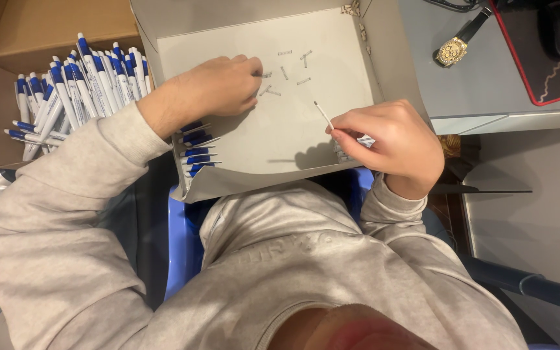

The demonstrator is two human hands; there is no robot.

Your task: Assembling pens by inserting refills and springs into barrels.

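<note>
The left hand (218, 84) pinches a small spring (266, 74) in the grey tray (254, 146); the right hand (387, 142) pinches a thin pen refill (323, 114).

A shallow grey cardboard tray (364, 78) with low upright walls rests across the person's lap and carries most of the things. On its flat floor, towards the far side, lie several small metal springs (286, 72), scattered loosely and apart from each other. Along its left wall lies a row of blue pen barrels with thin white refills (197, 150), side by side and pointing right. Left of the tray, an open brown cardboard box (46, 26) holds a heap of assembled white-and-blue ballpoint pens (72, 84). To the right, a grey desk top (461, 91) bears a gold wristwatch with a dark strap (454, 48) and a red-edged black mat (546, 58).
</note>
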